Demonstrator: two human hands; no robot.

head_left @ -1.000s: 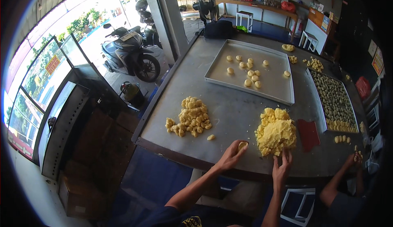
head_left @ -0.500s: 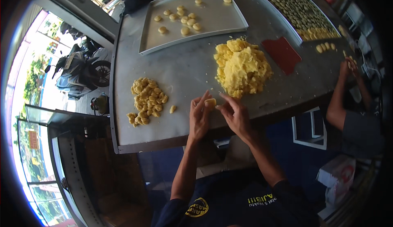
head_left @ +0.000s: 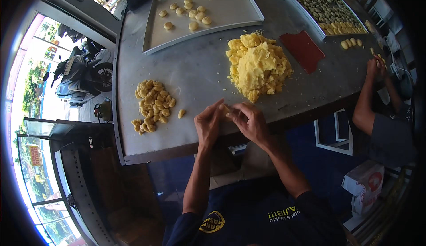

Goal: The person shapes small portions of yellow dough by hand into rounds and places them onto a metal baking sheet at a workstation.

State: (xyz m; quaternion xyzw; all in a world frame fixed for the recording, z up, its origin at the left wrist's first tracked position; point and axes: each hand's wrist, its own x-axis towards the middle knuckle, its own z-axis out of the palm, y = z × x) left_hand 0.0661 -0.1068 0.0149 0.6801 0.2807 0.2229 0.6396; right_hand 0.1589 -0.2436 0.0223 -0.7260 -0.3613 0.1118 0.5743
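Observation:
Above the near edge of the table, my left hand (head_left: 207,125) and my right hand (head_left: 251,123) meet with their fingers bent around a small dough piece (head_left: 225,110). Most of that piece is hidden by the fingertips. Just beyond my hands rises a big crumbly mound of yellow filling (head_left: 262,64). To the left of my left hand lies a heap of small pale dough lumps (head_left: 153,102), with a single loose lump (head_left: 181,113) beside it.
A shallow metal tray (head_left: 151,37) with several round dough balls stands at the far left of the metal table (head_left: 195,77). A red scraper (head_left: 303,51) lies right of the mound. Farther right is a filled tray (head_left: 319,11); a co-worker's hands (head_left: 376,66) work at the right edge.
My fingers have closed in around the dough piece, which showed openly between them before. The whole view has shifted slightly, moving the table's contents left and up.

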